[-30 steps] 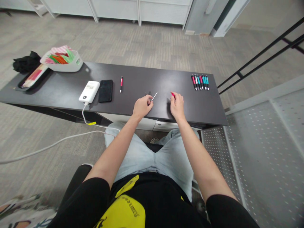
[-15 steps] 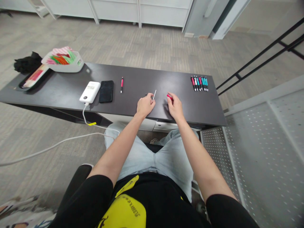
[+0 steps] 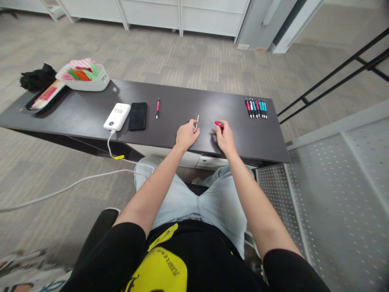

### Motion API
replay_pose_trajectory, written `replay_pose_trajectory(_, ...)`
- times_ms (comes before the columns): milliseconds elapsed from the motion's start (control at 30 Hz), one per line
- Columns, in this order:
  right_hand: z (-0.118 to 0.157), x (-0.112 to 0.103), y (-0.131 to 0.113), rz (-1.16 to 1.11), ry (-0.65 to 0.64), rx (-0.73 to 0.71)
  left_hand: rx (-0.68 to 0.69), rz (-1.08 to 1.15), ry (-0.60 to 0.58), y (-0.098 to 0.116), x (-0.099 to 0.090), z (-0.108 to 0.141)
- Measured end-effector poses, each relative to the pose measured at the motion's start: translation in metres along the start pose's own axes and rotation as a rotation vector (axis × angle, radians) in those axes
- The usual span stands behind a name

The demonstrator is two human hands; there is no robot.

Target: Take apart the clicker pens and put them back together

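My left hand (image 3: 187, 134) is closed over the near middle of the desk, holding a thin white pen refill (image 3: 197, 121) that sticks up past the fingers. A small dark piece shows by its fingertips, too small to name. To the right, my right hand (image 3: 225, 137) is closed around a red pen barrel (image 3: 218, 123), mostly hidden by the fingers. The hands are apart, with bare desk between them. A whole red pen (image 3: 158, 108) with a black grip lies farther left. At the right end lies a row of several pens (image 3: 256, 108), red, white and teal.
The dark desk (image 3: 188, 97) carries a black phone (image 3: 137, 116), a white power bank (image 3: 117, 116) with a cable, a white basket (image 3: 91, 84) of colourful items, a black tray (image 3: 45, 101) and a black cloth bundle (image 3: 38, 78). A perforated metal panel (image 3: 334, 182) stands at right.
The white refill has turned more upright in my left hand. My right hand has shifted very slightly, still around the red barrel. The whole view has moved a little.
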State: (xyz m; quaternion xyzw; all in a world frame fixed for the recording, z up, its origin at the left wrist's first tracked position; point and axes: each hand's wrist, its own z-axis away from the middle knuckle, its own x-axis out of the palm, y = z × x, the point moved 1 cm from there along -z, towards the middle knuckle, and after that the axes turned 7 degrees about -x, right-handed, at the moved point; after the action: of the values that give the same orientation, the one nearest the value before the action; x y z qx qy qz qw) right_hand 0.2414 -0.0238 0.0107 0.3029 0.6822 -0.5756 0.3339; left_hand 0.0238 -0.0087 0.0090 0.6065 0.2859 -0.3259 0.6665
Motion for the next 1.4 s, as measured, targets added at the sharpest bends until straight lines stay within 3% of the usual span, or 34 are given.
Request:
replay_pose_trajectory(200,0.000,-0.004,-0.003,0.162,-0.056,-0.084,-0.048,0.112,0.130,-0.010,-0.007,0.003)
replay_pose_trajectory(367,0.000,-0.002,0.000,0.181,-0.099,-0.122,-0.153,0.143,0.285,-0.049,-0.035,-0.002)
replay_pose_trajectory(500,-0.003,-0.004,0.002,0.099,-0.119,-0.047,-0.216,0.158,0.329,-0.068,-0.045,-0.011)
replay_pose_trajectory(600,-0.010,-0.012,0.000,0.090,-0.157,0.014,-0.237,0.156,0.318,-0.065,-0.042,-0.016)
replay_pose_trajectory(1033,-0.073,-0.028,-0.024,0.294,-0.405,-0.082,-0.244,0.103,0.211,-0.053,-0.044,-0.010)
replay_pose_trajectory(1400,-0.098,-0.040,-0.078,0.608,-0.461,-0.217,-0.232,0.079,0.201,-0.053,-0.039,-0.014)
